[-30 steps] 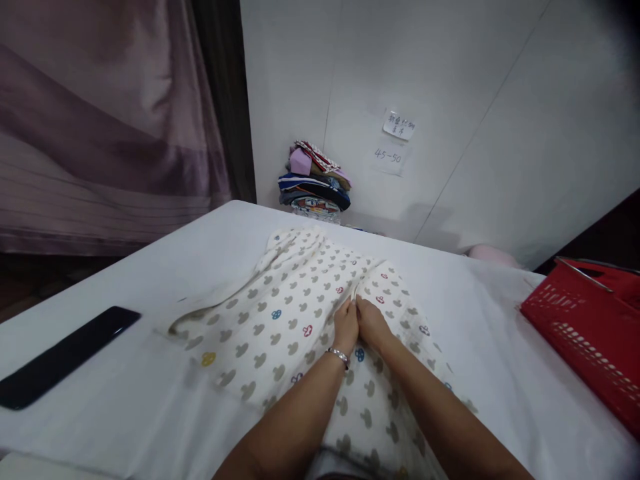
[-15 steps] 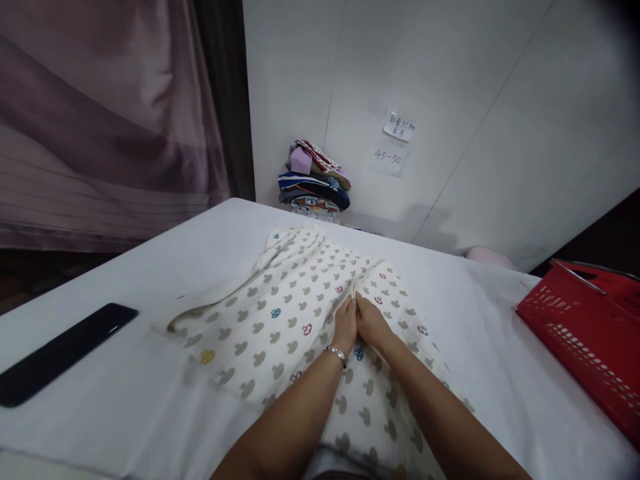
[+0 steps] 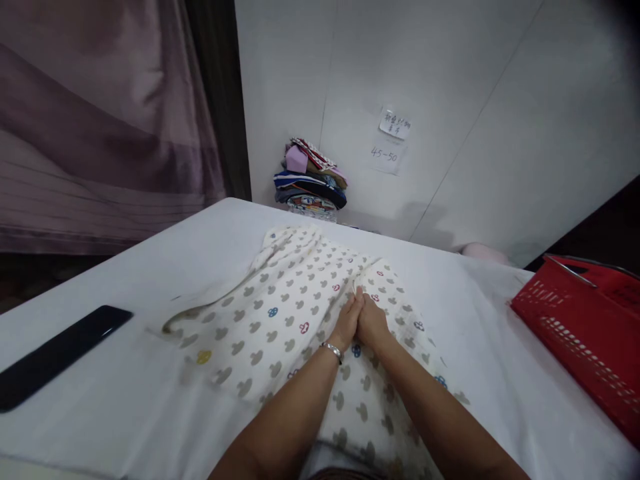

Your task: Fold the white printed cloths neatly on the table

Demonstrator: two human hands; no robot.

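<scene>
A white cloth point(image 3: 280, 333) printed with grey mushrooms and a few coloured ones lies spread and rumpled across the table. Near its middle, my left hand point(image 3: 347, 321) and my right hand point(image 3: 371, 323) press together side by side, both closed on a raised fold of the cloth. The fingertips overlap, so how much cloth is between them is partly hidden. A silver bracelet point(image 3: 332, 351) circles my left wrist. The cloth's left edge curls up and shows its underside; its near part runs beneath my forearms.
A black flat slab-like object point(image 3: 60, 357) lies on the white table point(image 3: 200, 247) at left. At right stands a red perforated basket point(image 3: 575, 333) with a metal handle. Folded textiles point(image 3: 313, 177) are stacked at the back against the wall, near two paper notes point(image 3: 385, 159).
My hands stay together on the cloth fold, and my left fingers now reach a little further forward over it. The whole view has shifted slightly; the cloth lies much as before.
</scene>
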